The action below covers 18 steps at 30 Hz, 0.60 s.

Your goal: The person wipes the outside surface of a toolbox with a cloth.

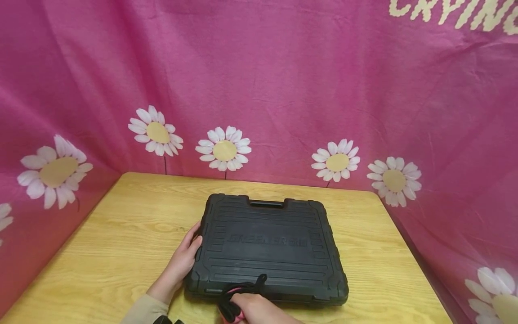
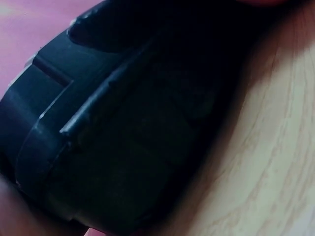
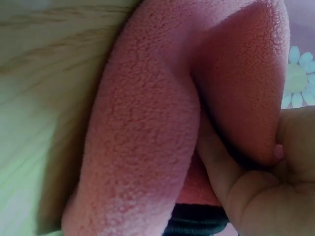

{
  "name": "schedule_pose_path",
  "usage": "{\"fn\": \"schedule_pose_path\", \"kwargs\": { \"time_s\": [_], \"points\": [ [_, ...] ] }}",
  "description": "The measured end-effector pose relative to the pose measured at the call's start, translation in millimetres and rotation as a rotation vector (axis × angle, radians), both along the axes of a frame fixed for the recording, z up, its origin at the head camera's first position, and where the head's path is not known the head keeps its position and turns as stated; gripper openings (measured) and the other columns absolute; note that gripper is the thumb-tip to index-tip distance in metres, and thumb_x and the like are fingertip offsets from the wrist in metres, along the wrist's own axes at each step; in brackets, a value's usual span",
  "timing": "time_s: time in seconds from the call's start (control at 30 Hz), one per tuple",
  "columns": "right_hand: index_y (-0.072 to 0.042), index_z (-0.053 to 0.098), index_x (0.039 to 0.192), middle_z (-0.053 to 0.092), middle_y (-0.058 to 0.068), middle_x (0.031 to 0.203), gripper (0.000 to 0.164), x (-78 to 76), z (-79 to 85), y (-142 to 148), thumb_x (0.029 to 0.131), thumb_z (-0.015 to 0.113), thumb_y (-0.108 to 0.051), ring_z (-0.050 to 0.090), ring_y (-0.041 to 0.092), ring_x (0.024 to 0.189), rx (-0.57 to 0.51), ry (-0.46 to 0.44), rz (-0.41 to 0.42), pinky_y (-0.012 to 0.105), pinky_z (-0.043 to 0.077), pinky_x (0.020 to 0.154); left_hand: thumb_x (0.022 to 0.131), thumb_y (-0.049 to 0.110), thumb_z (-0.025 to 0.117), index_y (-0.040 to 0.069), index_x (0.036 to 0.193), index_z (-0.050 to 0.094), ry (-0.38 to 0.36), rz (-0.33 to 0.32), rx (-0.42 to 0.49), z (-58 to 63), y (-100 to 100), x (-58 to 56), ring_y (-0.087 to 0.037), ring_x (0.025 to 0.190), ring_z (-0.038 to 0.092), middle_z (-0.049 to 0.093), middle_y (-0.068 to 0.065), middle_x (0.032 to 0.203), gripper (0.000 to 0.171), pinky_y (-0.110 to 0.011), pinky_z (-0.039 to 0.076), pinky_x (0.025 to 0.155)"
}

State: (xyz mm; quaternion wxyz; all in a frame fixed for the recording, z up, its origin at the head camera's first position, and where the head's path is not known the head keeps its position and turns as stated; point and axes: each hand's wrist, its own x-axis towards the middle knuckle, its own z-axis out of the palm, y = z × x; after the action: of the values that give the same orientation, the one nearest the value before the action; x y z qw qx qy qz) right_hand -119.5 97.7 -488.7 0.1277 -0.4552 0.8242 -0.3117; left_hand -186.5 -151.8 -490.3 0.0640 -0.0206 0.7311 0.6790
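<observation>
A black plastic tool case [image 1: 267, 243], with raised lettering and a handle at its far edge, lies flat on the wooden table. My left hand [image 1: 184, 258] holds it by its left side, thumb near the upper edge. The left wrist view shows the dark ribbed side of the case [image 2: 118, 142] close up. At the near edge of the case my right hand [image 1: 261, 308] grips a pink fleece cloth [image 3: 142, 108] with black parts. A black loop of this cloth lies over the case's front edge, and thumb and fingers pinch the pink folds.
The light wooden table [image 1: 133, 225] extends around the case on all sides. A pink curtain [image 1: 279, 90] with printed daisies hangs behind the table and along both sides. A small black object [image 1: 163, 320] shows at the bottom edge near the left sleeve [image 1: 145, 310].
</observation>
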Motion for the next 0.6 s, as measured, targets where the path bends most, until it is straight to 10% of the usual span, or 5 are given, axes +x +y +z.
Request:
{"fn": "schedule_pose_path", "kwargs": {
  "time_s": [0.23,0.6],
  "points": [
    [-0.008,0.066,0.103,0.061,-0.009,0.085,0.008,6.0,36.4,-24.8,0.097,0.069,-0.012,0.047,-0.010,0.083,0.103,0.041,0.020,0.005,0.040,0.073,0.113,0.021,0.037,0.011,0.165,0.018,0.006,-0.015,-0.010,-0.9,-2.0,0.5,-0.042,0.158,0.016,0.015,-0.021,0.171,0.056,-0.059,0.016,0.126],
    [-0.014,0.063,0.098,0.052,-0.015,0.078,0.006,-10.9,-2.2,-41.3,0.098,0.069,-0.012,0.045,-0.011,0.072,0.146,0.025,0.073,0.005,0.039,0.066,0.114,0.020,0.036,0.010,0.165,0.014,0.005,-0.042,0.023,-1.1,-1.5,0.3,-0.043,0.158,0.013,0.012,-0.021,0.172,0.057,-0.059,0.016,0.126]
  ]
}}
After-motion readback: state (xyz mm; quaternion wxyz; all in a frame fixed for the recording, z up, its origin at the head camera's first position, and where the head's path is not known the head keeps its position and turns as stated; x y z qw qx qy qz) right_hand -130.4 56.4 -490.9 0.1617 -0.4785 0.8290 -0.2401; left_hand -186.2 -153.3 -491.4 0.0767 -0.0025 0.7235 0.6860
